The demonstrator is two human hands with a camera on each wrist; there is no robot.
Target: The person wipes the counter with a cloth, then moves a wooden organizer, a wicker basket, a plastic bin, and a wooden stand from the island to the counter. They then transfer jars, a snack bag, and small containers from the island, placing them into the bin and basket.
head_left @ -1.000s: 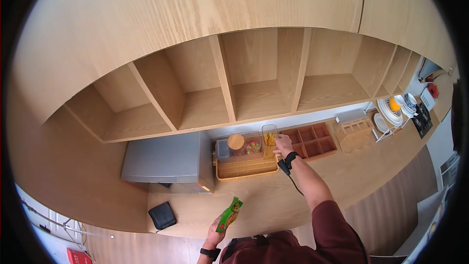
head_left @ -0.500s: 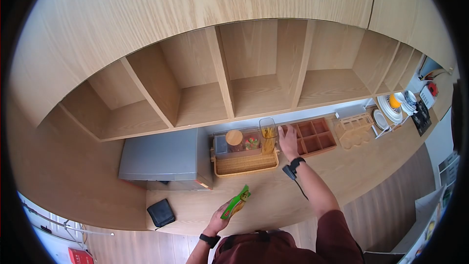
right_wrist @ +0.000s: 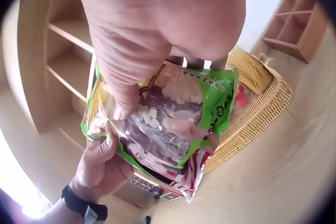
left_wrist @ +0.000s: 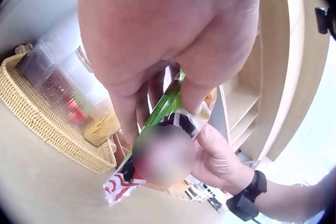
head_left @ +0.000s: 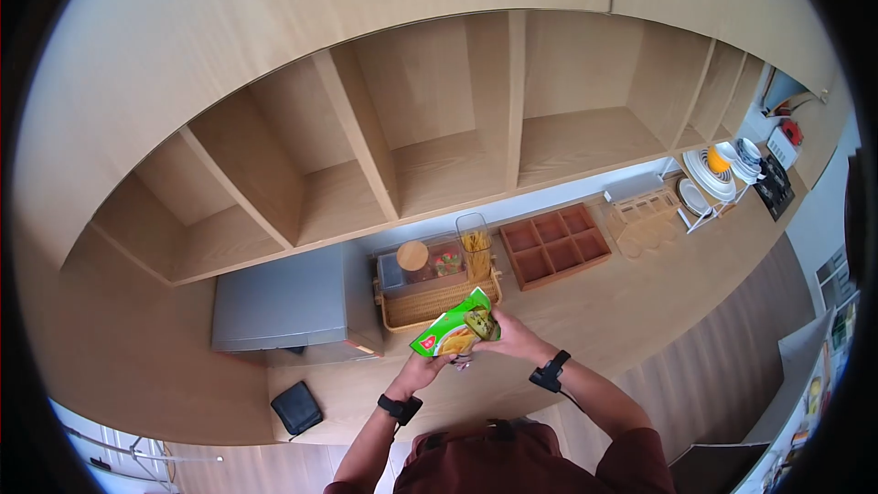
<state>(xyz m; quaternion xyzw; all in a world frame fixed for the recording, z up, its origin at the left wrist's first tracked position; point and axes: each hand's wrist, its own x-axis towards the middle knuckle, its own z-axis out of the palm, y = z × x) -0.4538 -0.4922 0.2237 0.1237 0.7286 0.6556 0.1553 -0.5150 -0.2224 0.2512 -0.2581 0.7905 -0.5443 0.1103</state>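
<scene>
Over the counter's front part, a green food packet (head_left: 455,327) with a clear window is held between both hands. My left hand (head_left: 423,373) grips its lower left end, and my right hand (head_left: 512,337) pinches its right side with the thumb on the front. The right wrist view shows pale and dark pieces through the packet's window (right_wrist: 168,119) and a red-and-white striped edge (right_wrist: 195,174) at the bottom. Just beyond the packet stands a wicker basket (head_left: 402,322), overlapped by it in the head view. A tall clear container of pasta (head_left: 476,254) stands upright at the basket's right end.
In the basket are a wooden-lidded jar (head_left: 412,256) and clear boxes. A grey appliance (head_left: 279,297) stands left, with a black pouch (head_left: 297,408) in front. Right are a brown divided tray (head_left: 558,245), a clear rack (head_left: 643,220) and dishes (head_left: 709,174). Shelves (head_left: 439,151) overhang the counter.
My right hand has let go of the pasta container and come back to take hold of the packet. My left hand has moved the packet forward and slightly right.
</scene>
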